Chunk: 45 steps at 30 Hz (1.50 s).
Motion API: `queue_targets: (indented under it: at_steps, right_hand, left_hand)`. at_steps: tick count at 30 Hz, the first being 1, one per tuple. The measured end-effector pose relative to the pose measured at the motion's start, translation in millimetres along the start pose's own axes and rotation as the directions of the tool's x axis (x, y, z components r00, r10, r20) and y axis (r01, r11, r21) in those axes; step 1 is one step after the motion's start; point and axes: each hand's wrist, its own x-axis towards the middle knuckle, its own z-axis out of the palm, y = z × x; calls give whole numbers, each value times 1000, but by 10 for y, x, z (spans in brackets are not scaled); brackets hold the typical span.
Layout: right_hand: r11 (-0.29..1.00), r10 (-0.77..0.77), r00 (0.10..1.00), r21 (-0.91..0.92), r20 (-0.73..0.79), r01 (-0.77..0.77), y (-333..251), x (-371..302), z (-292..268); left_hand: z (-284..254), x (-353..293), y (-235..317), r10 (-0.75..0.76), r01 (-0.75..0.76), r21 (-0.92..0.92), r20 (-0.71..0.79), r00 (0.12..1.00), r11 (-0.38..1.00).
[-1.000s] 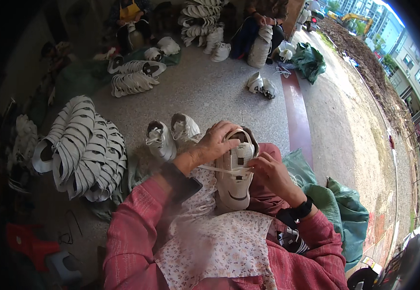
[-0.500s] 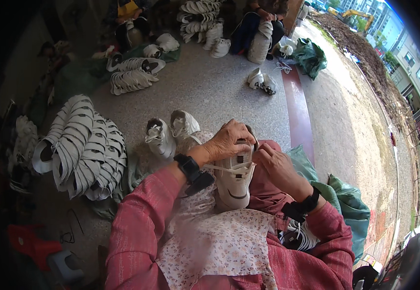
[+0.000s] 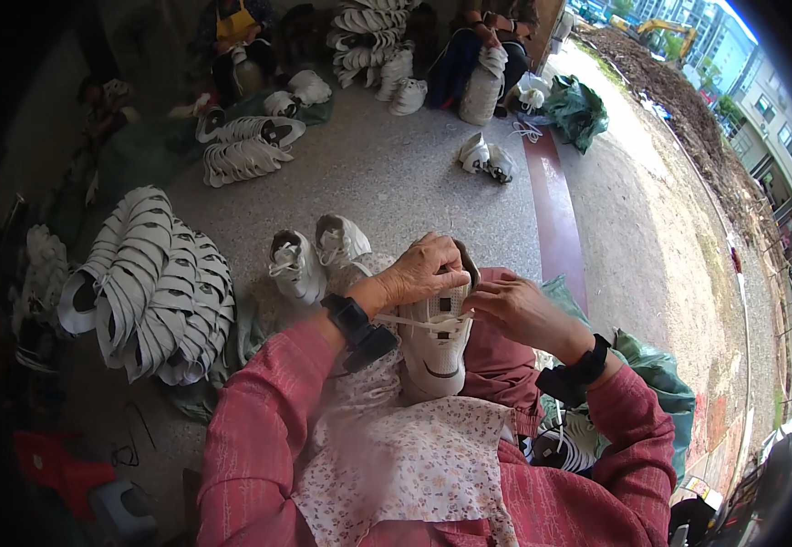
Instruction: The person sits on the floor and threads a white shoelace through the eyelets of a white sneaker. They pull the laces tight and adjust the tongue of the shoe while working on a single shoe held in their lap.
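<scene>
A white shoe upper (image 3: 430, 351) lies across my lap, toe toward me, with dark square patches along its middle. My left hand (image 3: 425, 272) is closed over its far left side near the collar, fingers curled at the opening. At the right edge, my right hand (image 3: 516, 310) has its fingers pinched together beside the eyelets. A pale shoelace (image 3: 414, 321) runs across the upper from the left toward the right fingertips; those fingers hide its end. Beneath the upper are a floral apron (image 3: 405, 456) and dark red trousers (image 3: 496, 360).
Two laced white shoes (image 3: 297, 264) stand beyond my left forearm. Nested stacks of white uppers (image 3: 154, 292) fill the left. Green sacks (image 3: 656, 374) lie at the right, and a red stool (image 3: 58, 465) at lower left. Co-workers (image 3: 496, 46) sit at the back among more uppers.
My right hand has shifted slightly left and its fingers have flattened over the eyelet edge. My left hand stays on the upper. The whole view has shifted a little.
</scene>
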Motion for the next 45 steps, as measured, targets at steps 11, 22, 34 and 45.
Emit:
queue_targets:
  at_steps: [11,22,34,45]
  right_hand:
    - [987,-152,980,-34,132,157,75,114,48]
    - [798,-191,959,-602,-208,28,27,6,325]
    - [988,-75,987,-145,-141,54,-33,10,114]
    - [997,-11,985,-76,-171,-2,-27,7,81]
  left_hand:
    - [-45,17,-74,52,-54,10,152,987,998]
    - [-108,-20,-41,-12,29,-86,189,982,996]
    - [-127,-66,-280,-333,206,-948,119,935,240]
    - [-337,-944,159,46,18,341,-179,983,940]
